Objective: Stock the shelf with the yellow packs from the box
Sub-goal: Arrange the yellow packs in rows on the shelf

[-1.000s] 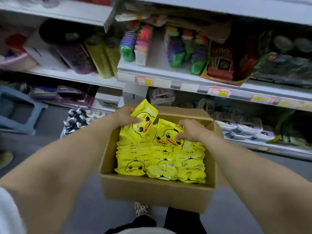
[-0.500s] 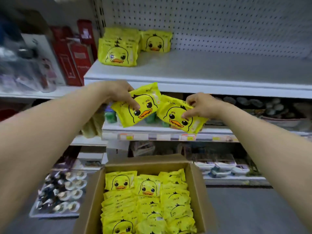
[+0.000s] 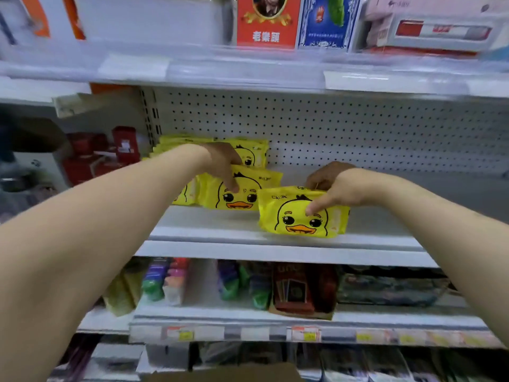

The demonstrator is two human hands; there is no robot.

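Two yellow duck-face packs stand on the white shelf (image 3: pixel 220 232). My left hand (image 3: pixel 224 161) grips the top of the left pack (image 3: pixel 239 194), thumb on its front, beside more yellow packs stacked at the back left (image 3: pixel 254 154). My right hand (image 3: pixel 338 188) pinches the top edge of the right pack (image 3: pixel 297 216), which stands near the shelf's front edge. Only the cardboard box's top edge (image 3: pixel 220 374) shows at the bottom of the view; its contents are out of sight.
A pegboard back wall (image 3: pixel 358 128) closes the shelf; its right part is bare. Red boxes (image 3: pixel 104 155) stand on the neighbouring shelf at left. Boxed goods (image 3: pixel 265 20) fill the shelf above. Coloured packs and card boxes (image 3: pixel 294 290) sit below.
Both hands lifted a yellow pack each out of the box, raised them and set them onto the shelf. My view tilted up, so the box dropped almost out of frame.
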